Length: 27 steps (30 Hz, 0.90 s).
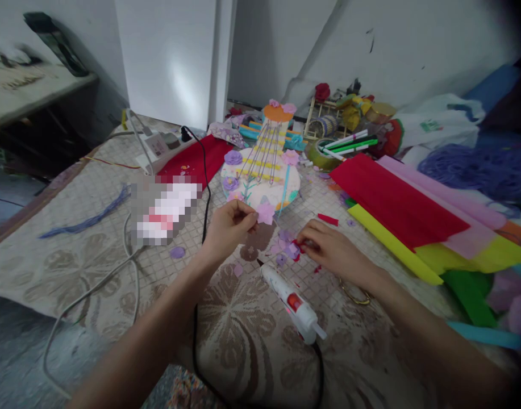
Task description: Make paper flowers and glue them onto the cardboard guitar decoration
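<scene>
Assembly seems underway: my left hand [230,227] pinches a pink flower [266,213]; my half-curled right hand [328,247] touches petals [288,247], grip unclear. I'd single out one petal next.

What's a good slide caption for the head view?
Left hand holds a pink flower before a guitar-shaped craft; glue gun lies nearby.

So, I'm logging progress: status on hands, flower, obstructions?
Left hand pinching pink paper flower. Right hand at purple paper pieces. White glue gun lying close by.
</scene>
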Available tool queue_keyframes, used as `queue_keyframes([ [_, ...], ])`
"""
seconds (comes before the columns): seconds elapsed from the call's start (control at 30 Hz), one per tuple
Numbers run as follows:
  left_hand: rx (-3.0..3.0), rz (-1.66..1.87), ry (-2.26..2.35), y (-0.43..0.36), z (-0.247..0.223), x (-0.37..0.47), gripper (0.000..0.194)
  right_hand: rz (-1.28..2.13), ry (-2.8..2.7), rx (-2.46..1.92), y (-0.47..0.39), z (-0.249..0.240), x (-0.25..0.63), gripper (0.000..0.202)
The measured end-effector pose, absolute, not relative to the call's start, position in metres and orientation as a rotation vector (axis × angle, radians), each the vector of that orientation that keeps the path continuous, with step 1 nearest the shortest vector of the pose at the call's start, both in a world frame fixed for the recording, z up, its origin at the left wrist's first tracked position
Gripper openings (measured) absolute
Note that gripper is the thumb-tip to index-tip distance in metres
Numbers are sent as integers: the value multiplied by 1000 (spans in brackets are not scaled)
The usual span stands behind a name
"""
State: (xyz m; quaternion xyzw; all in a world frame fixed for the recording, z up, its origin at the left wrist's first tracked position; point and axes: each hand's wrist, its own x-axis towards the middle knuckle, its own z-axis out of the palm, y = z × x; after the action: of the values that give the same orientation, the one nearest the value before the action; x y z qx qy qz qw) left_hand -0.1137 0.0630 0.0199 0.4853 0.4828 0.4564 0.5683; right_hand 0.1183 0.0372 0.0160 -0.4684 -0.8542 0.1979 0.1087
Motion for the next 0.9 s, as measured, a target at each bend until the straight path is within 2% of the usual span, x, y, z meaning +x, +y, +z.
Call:
queue_keyframes([
  [0.33, 1155, 1090, 1132, 63, 18, -113, 11, 591, -2526, -1330, 47, 8, 91, 16],
  [0.5, 1160, 1093, 1122, 63, 17, -113, 12, 664, -2475, -1288, 55, 7, 92, 12],
  [0.67, 1151, 1082, 1117, 62, 16, -112, 12, 967, -2052, -1368, 57, 13, 95, 4],
  [0.77, 1141, 1080, 1133, 60, 15, -110, 12, 1241, -1659, -1353, 56, 14, 92, 12],
  [0.9, 1136, 1088, 1145, 58, 14, -106, 11, 1377, -1234, -1254, 53, 16, 78, 16],
])
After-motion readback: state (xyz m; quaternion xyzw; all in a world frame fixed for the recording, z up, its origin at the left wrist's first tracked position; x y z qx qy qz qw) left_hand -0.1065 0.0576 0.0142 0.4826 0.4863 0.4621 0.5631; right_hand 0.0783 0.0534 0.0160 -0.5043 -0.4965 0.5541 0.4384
